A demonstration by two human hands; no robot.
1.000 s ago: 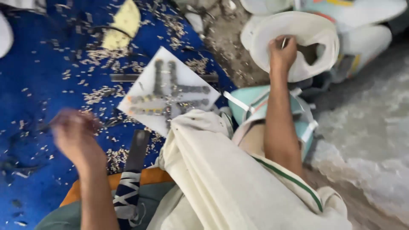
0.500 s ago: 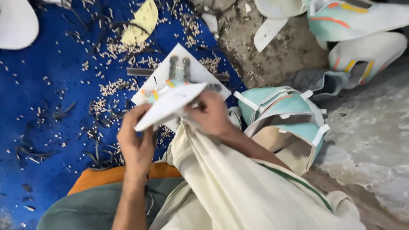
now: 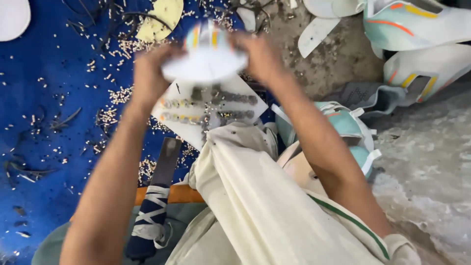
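Both my hands hold a white shoe upper piece (image 3: 206, 59) with orange and teal stripes, raised in front of me and blurred by motion. My left hand (image 3: 149, 73) grips its left edge and my right hand (image 3: 257, 56) its right edge. Below it lies a white board (image 3: 211, 115) with rows of small metal pieces. A cream cloth (image 3: 255, 196) covers my lap.
A blue mat (image 3: 44, 122) is strewn with small tacks and dark scraps. A dark tool with a taped handle (image 3: 157, 191) lies by my knee. Teal and white shoe uppers (image 3: 417, 29) are piled at the top right, on a grey concrete floor (image 3: 431, 162).
My right hand came back from the pile at the right with the shoe piece. My left hand joined it, and both lifted the piece up and away from my lap.
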